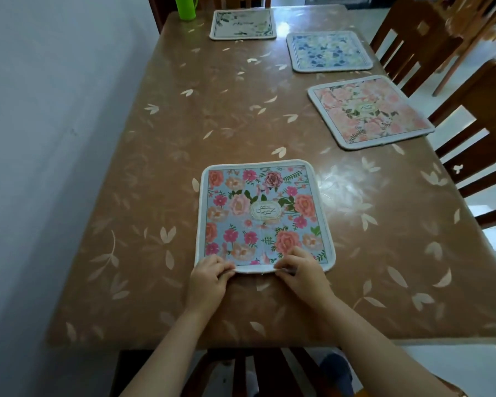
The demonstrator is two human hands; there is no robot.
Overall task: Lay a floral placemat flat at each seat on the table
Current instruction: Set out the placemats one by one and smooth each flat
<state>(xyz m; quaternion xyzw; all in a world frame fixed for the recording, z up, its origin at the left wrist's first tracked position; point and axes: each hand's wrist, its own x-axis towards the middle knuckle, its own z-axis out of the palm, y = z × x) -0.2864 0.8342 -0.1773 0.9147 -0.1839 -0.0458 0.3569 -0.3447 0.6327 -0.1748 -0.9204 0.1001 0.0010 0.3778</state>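
A blue placemat with pink and orange flowers (262, 213) lies flat on the brown table (155, 181) right in front of me. My left hand (208, 277) pinches its near edge at the left corner. My right hand (299, 270) pinches the same edge further right. Along the table's right side lie a pink floral placemat (370, 111) and, beyond it, a blue and white floral placemat (328, 51). A pale green-leaf placemat (242, 24) lies at the far end.
A green plastic cup (185, 7) stands at the far left corner. Wooden chairs (413, 38) line the right side, one chair back (269, 371) is below my arms, another stands at the far end. A white wall (40, 138) runs along the table's left edge.
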